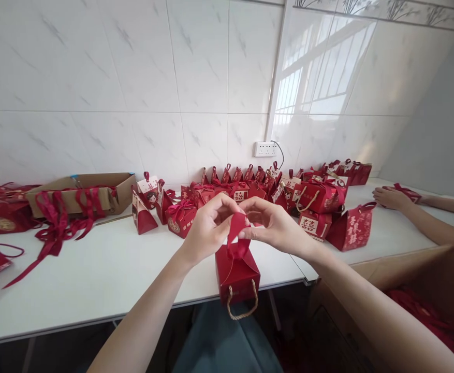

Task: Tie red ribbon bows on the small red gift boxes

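Note:
A red gift box (239, 274) with a twisted cord handle (242, 315) is in front of me at the table's near edge. From its top rises a red ribbon (237, 230), bent into a loop. My left hand (210, 228) pinches the ribbon from the left. On the other side my right hand (265, 223) pinches it too, thumb and fingers close together. The fingertips of both hands nearly meet above the box and partly cover the ribbon's ends.
Many red gift boxes (180, 216) stand along the wall side of the white table (141, 269). A cardboard box (121, 194) with ribbons (52, 228) hanging over its side is at left. Far right, another person's hands (390, 197) touch a red box. An open carton (401, 264) stands below them.

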Tool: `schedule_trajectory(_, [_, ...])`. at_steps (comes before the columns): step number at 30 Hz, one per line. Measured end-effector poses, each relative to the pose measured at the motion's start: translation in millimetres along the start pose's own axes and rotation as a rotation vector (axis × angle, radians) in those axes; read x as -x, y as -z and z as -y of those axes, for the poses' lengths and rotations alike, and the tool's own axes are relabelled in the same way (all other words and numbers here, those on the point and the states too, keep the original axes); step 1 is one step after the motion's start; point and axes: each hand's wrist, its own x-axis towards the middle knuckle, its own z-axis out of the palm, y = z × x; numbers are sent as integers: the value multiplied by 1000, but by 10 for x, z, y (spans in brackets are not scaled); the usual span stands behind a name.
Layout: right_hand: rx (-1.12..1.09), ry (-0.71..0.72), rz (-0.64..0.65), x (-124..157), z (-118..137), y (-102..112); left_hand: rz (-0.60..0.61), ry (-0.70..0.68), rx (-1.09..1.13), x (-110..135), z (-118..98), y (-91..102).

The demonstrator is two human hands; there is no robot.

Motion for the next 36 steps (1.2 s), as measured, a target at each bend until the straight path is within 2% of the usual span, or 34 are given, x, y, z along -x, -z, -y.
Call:
schedule_trajectory(3, [219, -30, -78, 28, 5, -42, 37, -35, -70, 23, 13, 42])
schedule_trajectory(7, [656, 82, -240, 69, -37, -110, 68, -156, -143, 26, 78, 89])
schedule_trajectory(10, [771, 143, -289, 81, -65, -156, 40, -206, -159, 30, 131, 110])
schedule_trajectory(13, [639, 142, -237, 84, -20, -152, 17, -225, -128, 40, 154, 125])
schedule_trajectory(16, [349, 38, -167, 63, 53, -114, -10, -232, -65, 40, 141, 126])
schedule_trajectory(19, [34, -58, -263, -5, 52, -102, -21, -223, -17, 27, 134, 96])
schedule_trajectory(23, [-185, -30, -434, -121, -46, -136, -87, -221, 75, 32, 198, 18])
schedule_trajectory(28, [-226, 45, -558, -165, -111, -118, -237, -140, 263, 97, 332, -58])
schedule_trajectory(33, [-226, 12, -628, -106, -155, -15, -451, 47, 448, 133, 402, -68])
schedule_trajectory(36, [-173, -22, -671, -27, -212, 71, -519, 133, 511, 168, 430, -28])
